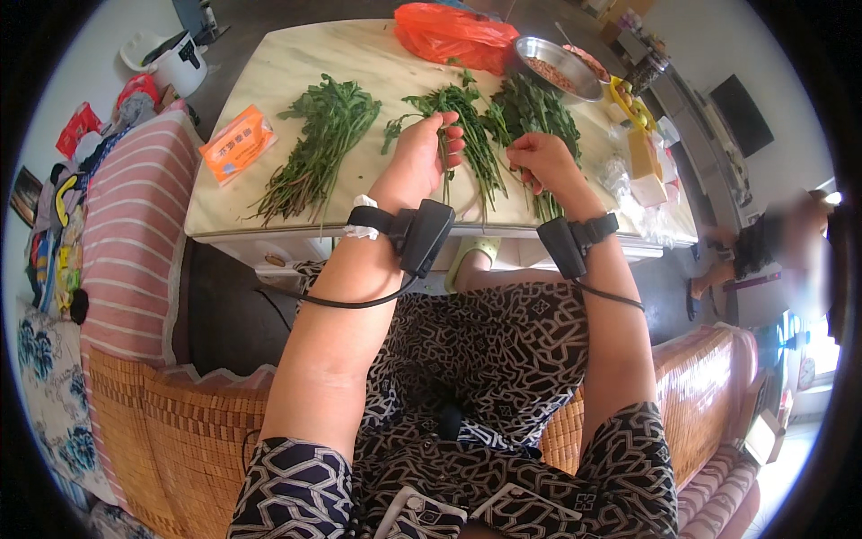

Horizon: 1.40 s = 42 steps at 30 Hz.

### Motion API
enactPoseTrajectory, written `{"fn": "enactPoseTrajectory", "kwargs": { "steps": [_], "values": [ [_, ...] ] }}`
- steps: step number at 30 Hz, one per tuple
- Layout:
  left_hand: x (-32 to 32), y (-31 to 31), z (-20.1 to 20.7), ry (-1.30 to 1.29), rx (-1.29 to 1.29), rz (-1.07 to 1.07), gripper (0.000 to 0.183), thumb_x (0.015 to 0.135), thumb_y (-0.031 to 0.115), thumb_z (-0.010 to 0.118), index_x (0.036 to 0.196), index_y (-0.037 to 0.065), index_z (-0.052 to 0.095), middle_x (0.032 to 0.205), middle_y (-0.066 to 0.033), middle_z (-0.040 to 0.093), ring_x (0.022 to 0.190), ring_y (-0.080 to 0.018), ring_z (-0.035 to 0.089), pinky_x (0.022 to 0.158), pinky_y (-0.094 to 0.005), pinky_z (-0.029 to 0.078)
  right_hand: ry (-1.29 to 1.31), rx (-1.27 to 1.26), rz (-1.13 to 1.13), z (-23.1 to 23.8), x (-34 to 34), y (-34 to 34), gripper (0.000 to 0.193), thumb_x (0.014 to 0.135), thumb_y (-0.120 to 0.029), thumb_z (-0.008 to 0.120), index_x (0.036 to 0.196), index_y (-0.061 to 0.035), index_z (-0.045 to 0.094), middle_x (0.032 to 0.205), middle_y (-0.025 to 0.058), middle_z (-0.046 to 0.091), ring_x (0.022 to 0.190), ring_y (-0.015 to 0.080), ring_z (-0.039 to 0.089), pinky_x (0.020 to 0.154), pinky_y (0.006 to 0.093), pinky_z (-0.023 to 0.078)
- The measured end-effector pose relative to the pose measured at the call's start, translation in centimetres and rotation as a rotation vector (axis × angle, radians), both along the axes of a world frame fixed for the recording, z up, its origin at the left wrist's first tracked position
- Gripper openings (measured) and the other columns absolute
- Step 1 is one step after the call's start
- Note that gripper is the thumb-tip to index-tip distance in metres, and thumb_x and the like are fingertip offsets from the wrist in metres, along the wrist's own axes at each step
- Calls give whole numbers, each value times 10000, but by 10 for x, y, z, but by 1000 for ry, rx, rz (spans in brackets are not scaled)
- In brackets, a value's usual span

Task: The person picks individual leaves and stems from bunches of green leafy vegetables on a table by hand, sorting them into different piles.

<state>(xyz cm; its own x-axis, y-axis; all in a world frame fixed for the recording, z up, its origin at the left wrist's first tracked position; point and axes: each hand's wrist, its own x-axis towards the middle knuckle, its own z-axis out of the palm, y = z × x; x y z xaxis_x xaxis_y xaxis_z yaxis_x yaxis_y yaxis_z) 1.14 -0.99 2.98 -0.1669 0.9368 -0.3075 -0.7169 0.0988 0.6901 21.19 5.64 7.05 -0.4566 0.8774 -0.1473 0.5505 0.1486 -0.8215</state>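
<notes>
My left hand [420, 153] is closed round a thin sprig of leafy greens, its stem [446, 187] hanging below the fingers. To the right my right hand [548, 163] is held in a pinch; whatever lies between its fingertips is too small to make out. On the table, a large bunch of leafy greens [325, 135] lies left of my left hand, stems toward me. A middle bunch of greens [480, 162] lies between my hands. Partly behind my right hand is a third bunch of darker greens [532, 106].
The pale marble-patterned table [269, 76] also bears an orange packet [237, 144], a red plastic bag [453, 36], a steel bowl [584, 83] of small brown pieces and clear plastic wrap [620, 184]. A pink striped couch [135, 242] stands left. Another person [777, 242] is at the far right.
</notes>
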Motion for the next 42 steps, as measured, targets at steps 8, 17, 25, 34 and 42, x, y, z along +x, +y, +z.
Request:
{"fn": "enactPoseTrajectory", "kwargs": {
  "steps": [8, 17, 25, 34, 42],
  "values": [
    [2, 4, -4, 13, 61, -26, 270, 998, 258, 409, 1136, 85, 564, 1007, -83, 642, 872, -203, 623, 770, -357, 505, 82, -58, 110, 13, -15, -15, 154, 856, -174, 625, 852, -19, 620, 711, 22, 630, 548, 79, 561, 392, 227, 417],
    [7, 8, -6, -32, 81, 6, 273, 1006, 268, 395, 1149, 103, 559, 1056, -92, 609, 944, -232, 623, 797, -372, 481, -53, -174, 262, 16, -22, -26, 162, 849, -175, 623, 813, -17, 617, 663, 23, 629, 518, 88, 579, 394, 223, 425],
    [5, 10, -10, -60, 116, -3, 294, 1003, 256, 401, 1183, 92, 567, 1094, -92, 593, 963, -257, 622, 777, -364, 490, -112, -174, 326, 19, -25, -30, 167, 827, -192, 629, 793, -28, 621, 670, 25, 637, 545, 94, 597, 409, 243, 439],
    [8, 4, 5, 2, 73, 41, 234, 972, 241, 467, 1093, 72, 575, 941, -85, 589, 776, -227, 635, 615, -349, 529, -158, -157, 378, 22, -27, -32, 236, 855, -267, 612, 842, -32, 631, 723, 22, 650, 565, 90, 596, 429, 235, 439],
    [-17, -10, 34, 722, -96, 47, 233, 948, 258, 493, 1060, 99, 622, 827, -9, 555, 604, -101, 505, 465, -248, 393, -39, -158, 277, 19, -22, -26, 257, 890, -284, 590, 930, -32, 624, 785, 27, 653, 579, 84, 585, 425, 227, 423]
  ]
}}
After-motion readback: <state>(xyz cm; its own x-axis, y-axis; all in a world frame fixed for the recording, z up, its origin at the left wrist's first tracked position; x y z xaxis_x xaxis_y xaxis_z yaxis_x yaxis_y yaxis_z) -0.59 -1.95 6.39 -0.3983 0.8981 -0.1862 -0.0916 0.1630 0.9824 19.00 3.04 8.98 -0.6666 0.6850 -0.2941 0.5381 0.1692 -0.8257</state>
